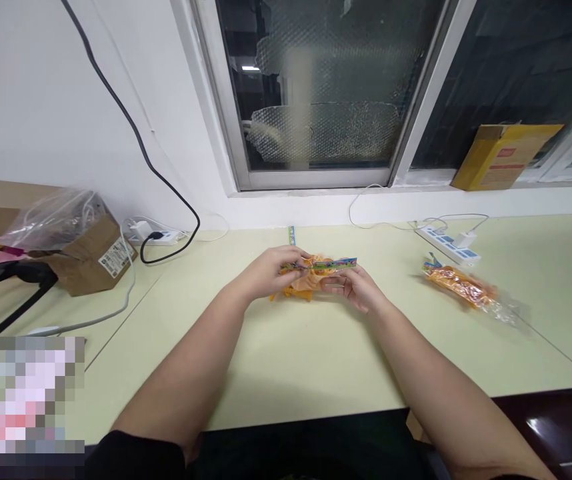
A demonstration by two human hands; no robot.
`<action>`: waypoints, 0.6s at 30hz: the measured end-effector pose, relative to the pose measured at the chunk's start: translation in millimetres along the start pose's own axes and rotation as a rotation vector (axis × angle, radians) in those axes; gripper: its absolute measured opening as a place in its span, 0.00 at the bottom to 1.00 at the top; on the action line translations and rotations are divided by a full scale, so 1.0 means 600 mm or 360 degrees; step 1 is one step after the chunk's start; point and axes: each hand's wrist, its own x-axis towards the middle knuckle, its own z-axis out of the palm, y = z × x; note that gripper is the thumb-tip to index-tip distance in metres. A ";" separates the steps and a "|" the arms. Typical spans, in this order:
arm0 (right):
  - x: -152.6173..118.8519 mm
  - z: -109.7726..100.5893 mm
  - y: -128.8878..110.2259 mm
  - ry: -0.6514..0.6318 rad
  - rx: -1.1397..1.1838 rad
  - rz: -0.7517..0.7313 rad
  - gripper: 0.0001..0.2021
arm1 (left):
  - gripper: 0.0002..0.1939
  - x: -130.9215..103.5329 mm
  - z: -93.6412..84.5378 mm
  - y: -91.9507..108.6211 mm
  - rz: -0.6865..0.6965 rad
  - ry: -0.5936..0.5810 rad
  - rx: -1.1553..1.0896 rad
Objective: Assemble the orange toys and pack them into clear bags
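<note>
Both of my hands are around a clear plastic bag of orange pieces [311,283] with a blue and green printed header strip [333,264], just above the middle of the table. My left hand [279,270] grips the bag's left part, its fingers over the strip's left end. At the right side, my right hand [356,287] has its fingers curled under and behind the bag, holding its right end. A small blue printed strip [292,235] lies behind the bag near the wall.
On the right of the pale table [286,360] lies another bag of orange pieces [466,285], near a white power strip [449,245]. An open cardboard box [91,257] with plastic wrap stands left, beside cables. A yellow carton [506,157] leans on the window.
</note>
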 end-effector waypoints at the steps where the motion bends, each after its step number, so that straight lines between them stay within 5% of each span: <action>1: 0.001 -0.003 -0.001 0.0029 -0.0068 0.0005 0.12 | 0.06 0.004 -0.003 -0.001 -0.0028 0.0052 -0.0001; 5: 0.005 -0.021 -0.006 0.0147 -0.0461 -0.0132 0.17 | 0.07 0.023 -0.007 -0.006 -0.0194 0.0245 0.0055; 11: 0.000 -0.029 0.000 0.0126 -0.1303 -0.0701 0.29 | 0.06 0.044 0.007 -0.003 -0.0214 0.0520 -0.0042; 14: -0.004 -0.021 0.012 0.0021 -0.1437 -0.0841 0.34 | 0.05 0.046 0.013 -0.001 -0.0134 0.0603 -0.0154; 18: 0.001 -0.014 0.029 0.0025 -0.1421 -0.0884 0.28 | 0.05 0.041 0.010 -0.001 -0.0039 0.0604 -0.0262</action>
